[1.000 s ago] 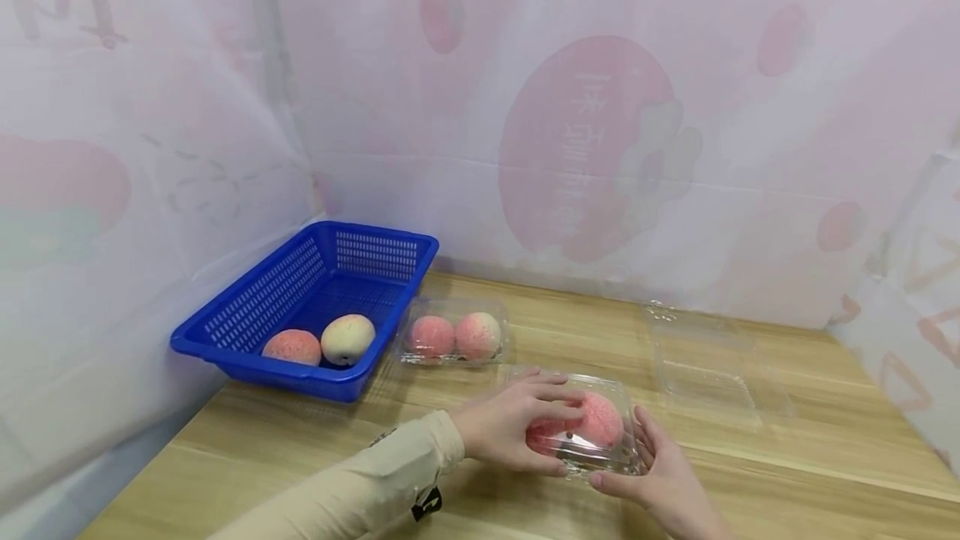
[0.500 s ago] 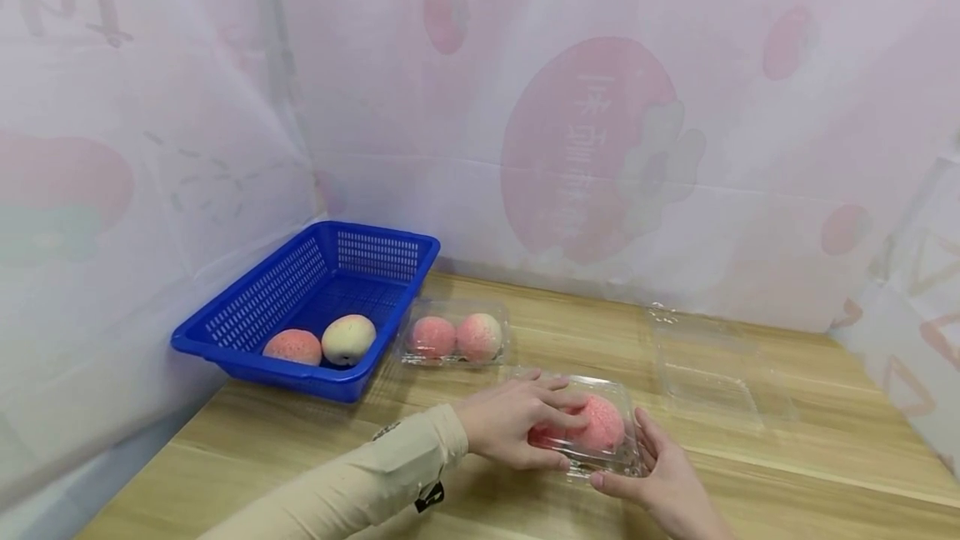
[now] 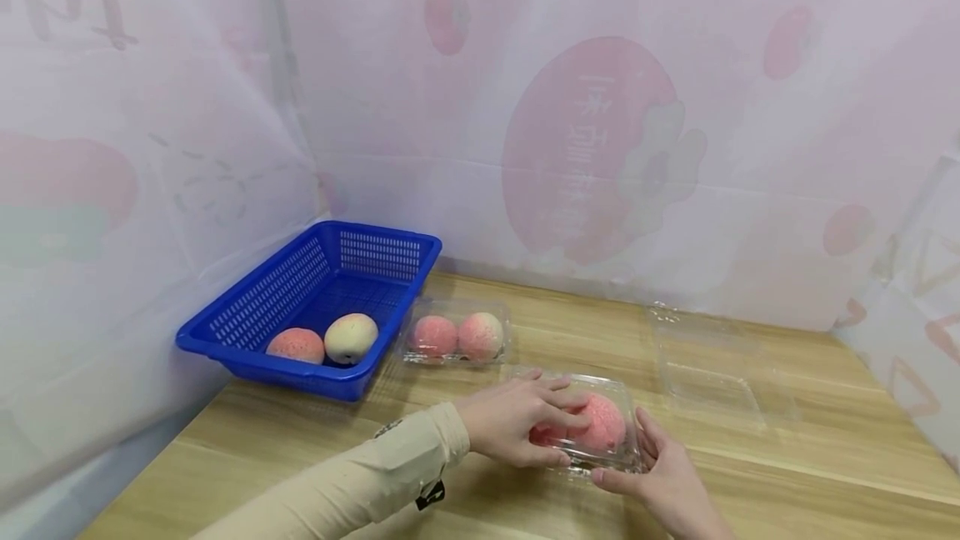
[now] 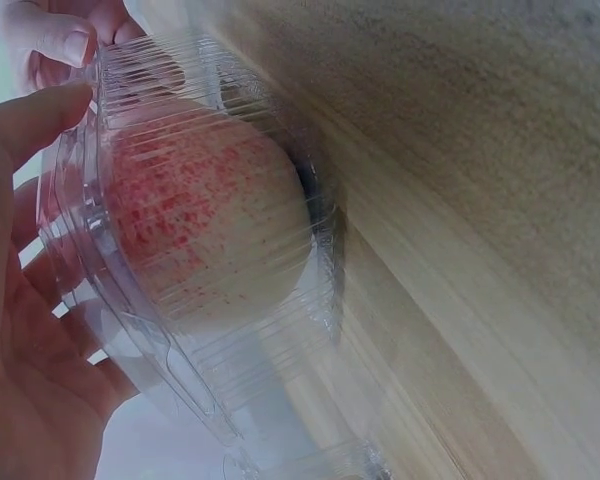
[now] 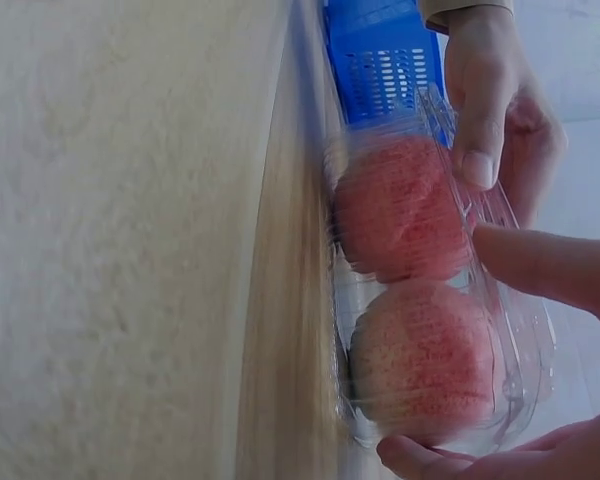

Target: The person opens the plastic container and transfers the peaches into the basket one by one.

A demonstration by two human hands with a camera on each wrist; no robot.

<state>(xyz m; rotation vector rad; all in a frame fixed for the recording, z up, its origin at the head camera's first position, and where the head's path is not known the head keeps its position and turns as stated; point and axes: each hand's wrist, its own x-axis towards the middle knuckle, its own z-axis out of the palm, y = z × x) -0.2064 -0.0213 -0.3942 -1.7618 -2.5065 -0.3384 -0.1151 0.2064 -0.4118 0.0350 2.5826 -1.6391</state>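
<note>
A clear plastic clamshell box (image 3: 621, 463), lid down, lies on the table at centre front with two pink peaches inside. One peach (image 3: 602, 422) shows through its right half; the other is mostly under the left hand, but both appear in the right wrist view. My left hand (image 3: 513, 422) lies over the lid's left part, fingers spread across the top and thumb at the front rim. At the right end, my right hand (image 3: 667, 477) holds the box's corner, thumb on the front edge and fingers along the side. In the left wrist view, the thumb (image 4: 40, 120) touches the rim.
A blue plastic basket (image 3: 315, 373) with two peaches (image 3: 351, 338) stands at the left. Just right of it, behind the hands, sits another clear box (image 3: 495, 307) holding two peaches. A transparent plastic container (image 3: 708, 382) lies at the back right, near the cloth wall (image 3: 420, 107).
Both hands stay on the clamshell box almost unmoved. The whole head view has shifted very slightly.
</note>
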